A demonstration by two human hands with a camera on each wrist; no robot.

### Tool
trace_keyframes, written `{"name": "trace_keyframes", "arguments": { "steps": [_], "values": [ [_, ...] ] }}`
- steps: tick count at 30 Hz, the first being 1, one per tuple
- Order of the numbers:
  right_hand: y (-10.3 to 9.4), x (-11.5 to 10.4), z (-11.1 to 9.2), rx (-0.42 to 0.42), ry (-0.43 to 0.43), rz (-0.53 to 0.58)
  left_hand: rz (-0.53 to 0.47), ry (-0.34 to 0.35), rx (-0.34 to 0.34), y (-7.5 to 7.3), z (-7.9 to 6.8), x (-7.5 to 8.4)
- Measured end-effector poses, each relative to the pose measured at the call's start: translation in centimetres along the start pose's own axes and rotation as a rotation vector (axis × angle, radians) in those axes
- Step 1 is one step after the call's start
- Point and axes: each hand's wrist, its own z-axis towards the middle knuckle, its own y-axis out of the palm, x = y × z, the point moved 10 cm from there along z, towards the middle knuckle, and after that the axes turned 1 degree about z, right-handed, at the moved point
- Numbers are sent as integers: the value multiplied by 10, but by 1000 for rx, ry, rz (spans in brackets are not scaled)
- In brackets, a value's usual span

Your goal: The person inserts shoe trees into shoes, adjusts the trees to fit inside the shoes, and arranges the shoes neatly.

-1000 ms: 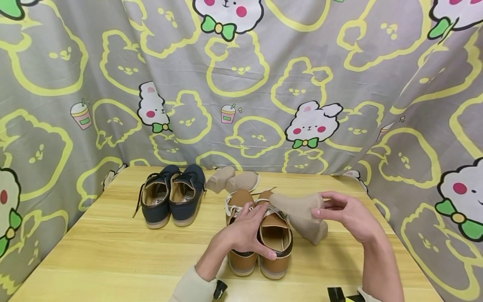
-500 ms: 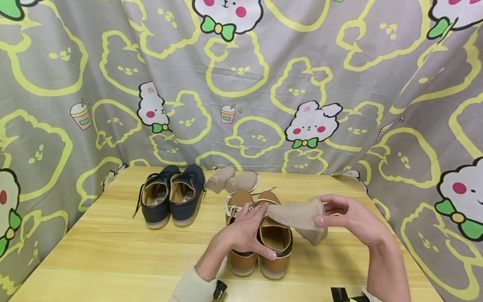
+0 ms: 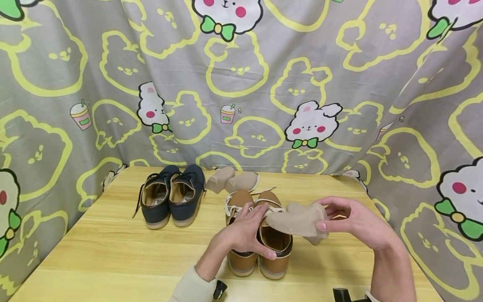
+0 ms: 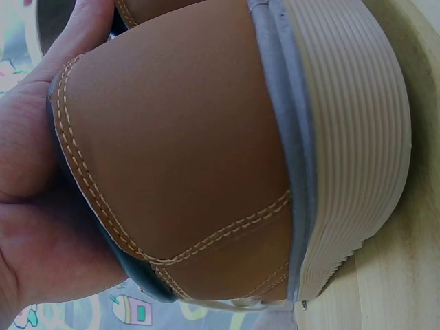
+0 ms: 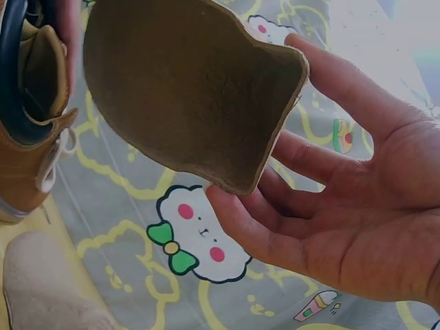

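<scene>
Lower right, the right hand (image 3: 354, 220) is pinching an insert (image 3: 296, 222), likely needing turning to fit inside the brown shoe (image 3: 274, 266) the spread left hand (image 3: 244, 233) is steadying.

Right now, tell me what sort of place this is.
Probably a screened-off tabletop workspace: a cartoon-print cloth hangs behind and beside a wooden table, where navy shoes and brown shoes stand.

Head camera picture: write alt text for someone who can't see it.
A person's right hand holds a beige shoe insert by a pair of brown shoes that the left hand rests on. Navy shoes stand farther left on the wood-grain table, two beige inserts lie behind the brown pair, and a cartoon-print curtain hangs beyond.
</scene>
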Motion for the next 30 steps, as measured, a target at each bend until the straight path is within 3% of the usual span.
{"name": "trace_keyframes", "arguments": {
  "steps": [14, 30],
  "values": [
    [9, -11, -3, -54, -38, -34, -8, -13, -10, 1, -2, -1],
    [24, -10, 2, -98, 67, -37, -13, -11, -23, 2, 0, -1]
  ]
}}
